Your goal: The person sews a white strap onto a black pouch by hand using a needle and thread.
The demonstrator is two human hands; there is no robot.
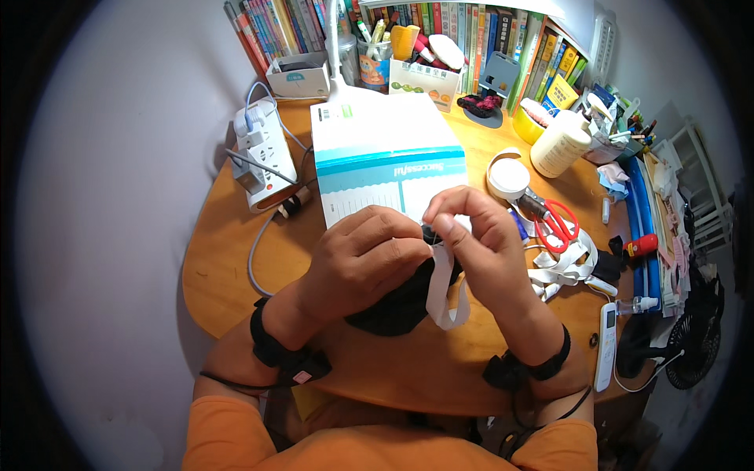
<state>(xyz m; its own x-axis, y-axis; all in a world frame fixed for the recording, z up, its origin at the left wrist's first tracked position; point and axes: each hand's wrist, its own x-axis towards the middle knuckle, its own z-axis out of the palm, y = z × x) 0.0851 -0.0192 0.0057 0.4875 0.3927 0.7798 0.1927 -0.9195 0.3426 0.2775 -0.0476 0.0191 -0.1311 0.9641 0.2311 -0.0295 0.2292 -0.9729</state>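
My left hand (371, 253) pinches the upper edge of a piece of black cloth (386, 309), with thumb and forefinger together. Close against it, the thumb and forefinger of my right hand (486, 247) are closed on a thin needle (435, 238), small and partly covered by the fingers. From the pinched spot a flat white band (439, 294) hangs down in a loop in front of the cloth. Most of the cloth is hidden under my left hand and wrist; its lower part rests on or just over the wooden desk (283, 250).
A white folder (377, 129) lies beyond my hands. To the left is a power strip (268, 153) with cables. On the right are red-handled scissors (562, 226), a roll of white tape (509, 176), tangled white band (565, 265), a pump bottle (559, 147) and a remote control (605, 347).
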